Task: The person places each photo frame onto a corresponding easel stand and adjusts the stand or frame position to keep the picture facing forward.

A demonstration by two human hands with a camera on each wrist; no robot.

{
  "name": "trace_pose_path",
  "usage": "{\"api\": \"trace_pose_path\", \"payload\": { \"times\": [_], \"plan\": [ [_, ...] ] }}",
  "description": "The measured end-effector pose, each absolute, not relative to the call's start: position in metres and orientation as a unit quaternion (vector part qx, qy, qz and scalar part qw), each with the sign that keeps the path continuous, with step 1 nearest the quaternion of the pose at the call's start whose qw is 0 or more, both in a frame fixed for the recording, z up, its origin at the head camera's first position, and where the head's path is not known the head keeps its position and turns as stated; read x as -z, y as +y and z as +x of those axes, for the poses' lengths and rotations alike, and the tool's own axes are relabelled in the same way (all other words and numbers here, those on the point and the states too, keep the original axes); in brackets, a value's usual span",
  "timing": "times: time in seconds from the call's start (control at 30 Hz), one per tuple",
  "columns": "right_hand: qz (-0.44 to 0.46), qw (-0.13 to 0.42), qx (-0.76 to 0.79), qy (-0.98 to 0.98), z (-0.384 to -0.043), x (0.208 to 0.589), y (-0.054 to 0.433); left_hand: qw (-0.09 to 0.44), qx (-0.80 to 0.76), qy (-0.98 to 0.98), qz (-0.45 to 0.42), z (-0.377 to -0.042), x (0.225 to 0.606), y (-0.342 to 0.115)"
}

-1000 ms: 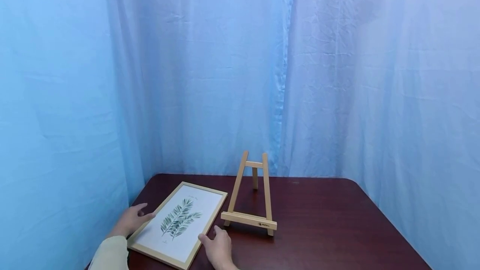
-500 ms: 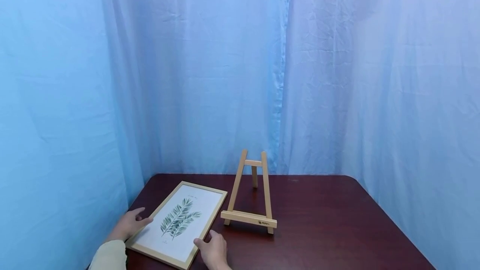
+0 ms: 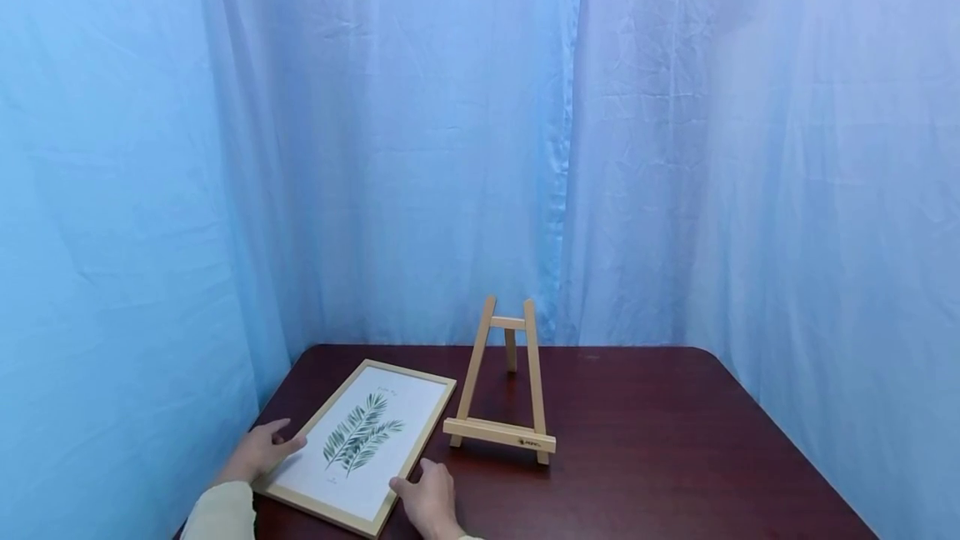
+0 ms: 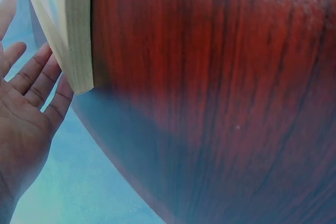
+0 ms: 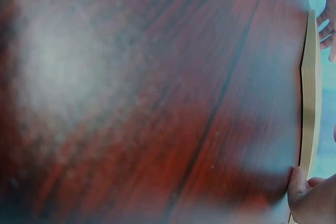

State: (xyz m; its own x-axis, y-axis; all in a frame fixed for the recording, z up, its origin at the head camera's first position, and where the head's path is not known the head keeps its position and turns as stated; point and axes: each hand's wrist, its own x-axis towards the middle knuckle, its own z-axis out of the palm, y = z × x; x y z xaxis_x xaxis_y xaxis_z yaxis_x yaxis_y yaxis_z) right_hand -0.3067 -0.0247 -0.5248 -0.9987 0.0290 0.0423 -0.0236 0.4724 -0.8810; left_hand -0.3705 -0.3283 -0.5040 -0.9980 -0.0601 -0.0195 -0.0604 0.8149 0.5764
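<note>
Pale wood is seen twice on the dark red-brown bench (image 3: 660, 432): one framed print (image 3: 358, 448), laid at the near left, and one easel (image 3: 498, 434), stood upright to its right. By judgement, the step in hand is the taking hold of the framed print, whose long sides are flanked by two hands. The left hand (image 3: 261, 450) is held with fingers nearly straight and spread at the left side; contact there is not clear. The right hand (image 3: 431, 498) is set at the right side, thumb over the border, fingers at the outer edge; whether a pinch is made cannot be told. What seems called for next is an even closing of both hands on the border before any weight is taken.

Counted: one framed print with two leaf sprigs (image 3: 356, 430), one easel, two hands, one bench. Blue curtain (image 3: 450, 148) is hung beyond; its panels cannot be surely counted.
</note>
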Motion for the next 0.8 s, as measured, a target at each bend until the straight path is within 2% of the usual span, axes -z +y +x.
{"api": "trace_pose_path", "payload": {
  "times": [0.33, 0.8],
  "plan": [
    [-0.004, 0.003, -0.508, -0.861, -0.3079, 0.5236, -0.0257, 0.019, -0.293, 0.955, -0.049, -0.3696, 0.5061, -0.325],
    [-0.022, 0.018, -0.455, -0.89, -0.3026, 0.5228, -0.0321, 0.033, -0.289, 0.954, -0.063, -0.3676, 0.5044, -0.324]
  ]
}}
